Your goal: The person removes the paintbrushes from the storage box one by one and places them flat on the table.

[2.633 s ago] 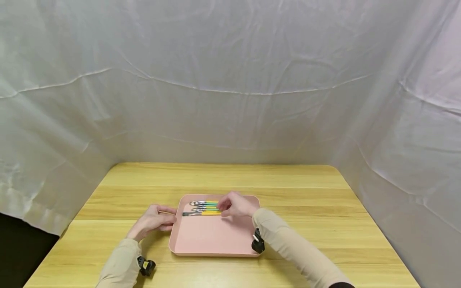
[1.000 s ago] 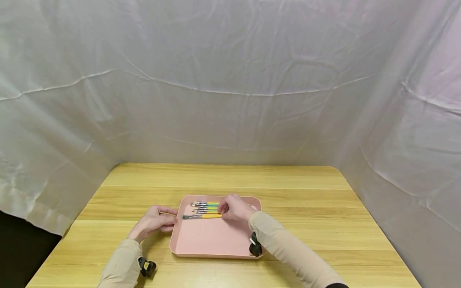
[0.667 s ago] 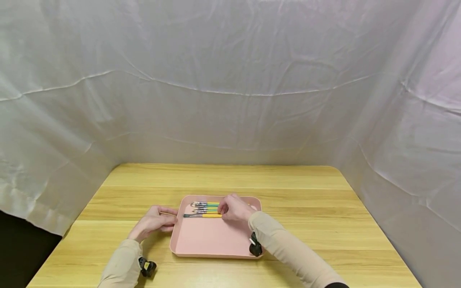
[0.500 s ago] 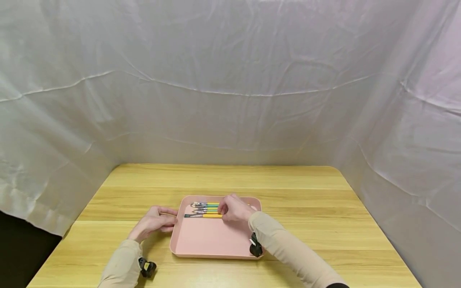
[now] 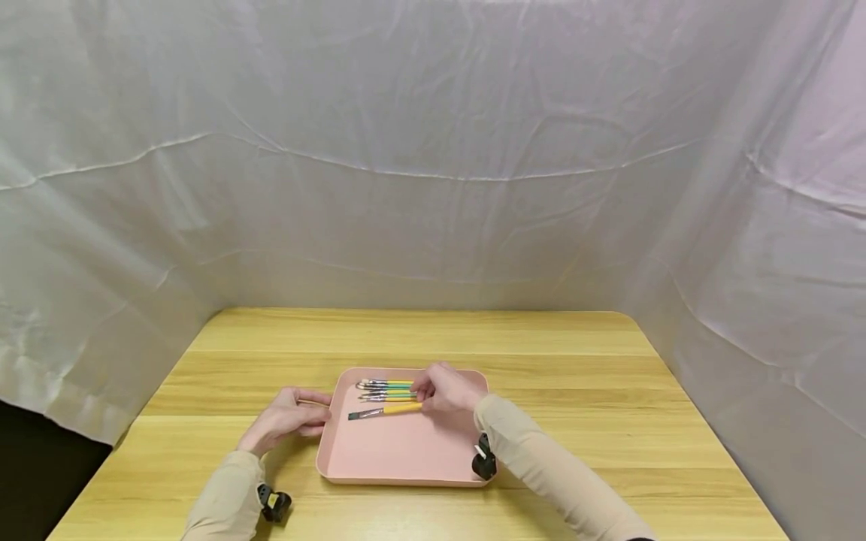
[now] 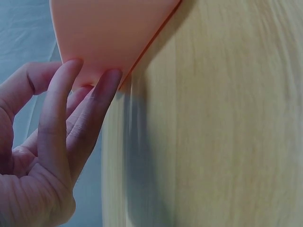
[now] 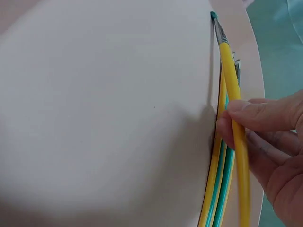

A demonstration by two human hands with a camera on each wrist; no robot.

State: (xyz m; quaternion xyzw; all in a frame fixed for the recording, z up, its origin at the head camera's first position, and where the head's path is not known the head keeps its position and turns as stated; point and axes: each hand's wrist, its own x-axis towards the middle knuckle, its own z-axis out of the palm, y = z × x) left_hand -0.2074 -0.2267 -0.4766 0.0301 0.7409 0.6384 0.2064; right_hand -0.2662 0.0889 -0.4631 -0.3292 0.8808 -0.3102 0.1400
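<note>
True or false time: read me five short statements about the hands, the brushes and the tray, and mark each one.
1. The right hand pinches a yellow-handled brush. True.
2. The left hand touches the tray. True.
3. The tray is dark green. False: it is pink.
4. The other brushes lie on the bare table. False: they lie in the tray.
5. In the head view, the pinched brush's bristles point right. False: they point left.
</note>
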